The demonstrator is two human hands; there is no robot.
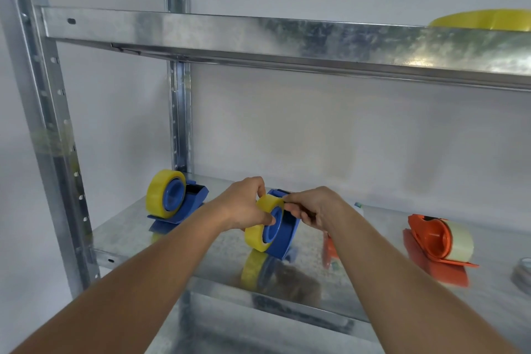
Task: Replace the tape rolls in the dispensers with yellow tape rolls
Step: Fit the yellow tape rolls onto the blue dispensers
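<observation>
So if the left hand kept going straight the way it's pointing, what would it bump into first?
Nothing new: the left hand already touches the yellow roll on the blue dispenser. Pushing on, up and to the right, it would probably meet the right hand on the far side, though depth is hard to judge.

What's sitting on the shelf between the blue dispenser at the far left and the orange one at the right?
In the head view, a second blue dispenser with a yellow roll, held by both hands, plus another orange piece, mostly hidden behind the right arm.

Open shelf [218, 264] between two blue dispensers [178, 204]; orange dispenser [436, 247] crowds the right.
</observation>
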